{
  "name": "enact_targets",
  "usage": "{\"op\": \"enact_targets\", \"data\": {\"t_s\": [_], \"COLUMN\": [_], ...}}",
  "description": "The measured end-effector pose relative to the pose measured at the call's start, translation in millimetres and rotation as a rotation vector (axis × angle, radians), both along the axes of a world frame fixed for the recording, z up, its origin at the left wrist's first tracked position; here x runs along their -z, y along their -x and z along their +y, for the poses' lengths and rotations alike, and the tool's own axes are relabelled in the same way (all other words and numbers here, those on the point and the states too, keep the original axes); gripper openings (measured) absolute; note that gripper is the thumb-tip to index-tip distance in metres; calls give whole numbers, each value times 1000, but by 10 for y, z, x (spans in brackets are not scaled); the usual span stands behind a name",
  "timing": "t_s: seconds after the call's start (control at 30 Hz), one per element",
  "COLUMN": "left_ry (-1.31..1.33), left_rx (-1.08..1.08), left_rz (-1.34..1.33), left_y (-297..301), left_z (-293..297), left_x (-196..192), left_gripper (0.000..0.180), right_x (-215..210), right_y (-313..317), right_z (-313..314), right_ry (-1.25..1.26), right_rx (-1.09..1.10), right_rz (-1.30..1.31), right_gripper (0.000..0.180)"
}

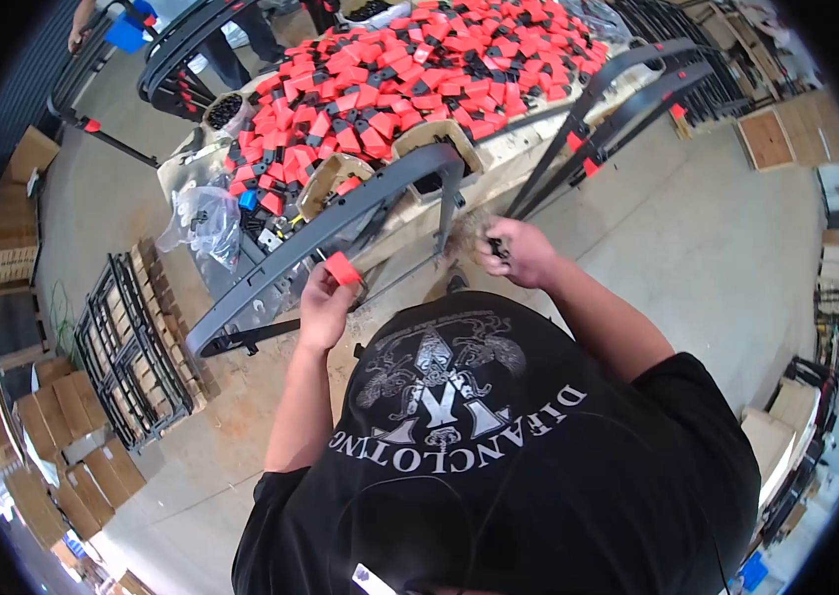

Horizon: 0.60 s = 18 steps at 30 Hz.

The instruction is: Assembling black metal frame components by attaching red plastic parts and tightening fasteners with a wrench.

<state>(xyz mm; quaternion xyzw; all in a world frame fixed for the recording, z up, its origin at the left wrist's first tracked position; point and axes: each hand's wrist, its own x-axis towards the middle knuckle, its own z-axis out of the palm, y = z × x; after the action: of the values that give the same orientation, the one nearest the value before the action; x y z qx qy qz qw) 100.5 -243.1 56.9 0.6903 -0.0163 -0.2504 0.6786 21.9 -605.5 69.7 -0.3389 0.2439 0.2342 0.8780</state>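
Head view — L hand (324, 309) w/ red block (342, 268), R hand (520, 254) w/ small dark parts (499, 248).
L fingers pinch block, nr black frame (330, 219); can't tell if touching. R fingers curled round parts, off near edge of tabletop (181, 177). Frame slants across its near L corner — red-and-black pile (409, 74) behind, open cartons (427, 137) along near edge.

Only readable lettering I see: white capitals (407, 459) across the black T-shirt (578, 496), 6 o'clock; smaller arc (444, 322) above's maybe text, too blurry.
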Motion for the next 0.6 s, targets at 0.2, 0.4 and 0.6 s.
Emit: {"op": "enact_targets", "data": {"t_s": [0.2,0.4,0.6], "left_ry": [253,295,271], "left_rx": [85,-136,-107], "left_rz": [55,199,469], "left_y": [168,265,340], "left_z": [-3,147,8], "left_x": [-163,-96,-250], "left_gripper": [29,19,17], "right_x": [-388,-580,-416], "right_y": [-51,30,46], "right_z": [451,653,445], "right_ry": [-102,9,-160], "right_rx": [-18,-35,-105], "right_rz": [-55,-108,-176], "right_gripper": [35,34,17]}}
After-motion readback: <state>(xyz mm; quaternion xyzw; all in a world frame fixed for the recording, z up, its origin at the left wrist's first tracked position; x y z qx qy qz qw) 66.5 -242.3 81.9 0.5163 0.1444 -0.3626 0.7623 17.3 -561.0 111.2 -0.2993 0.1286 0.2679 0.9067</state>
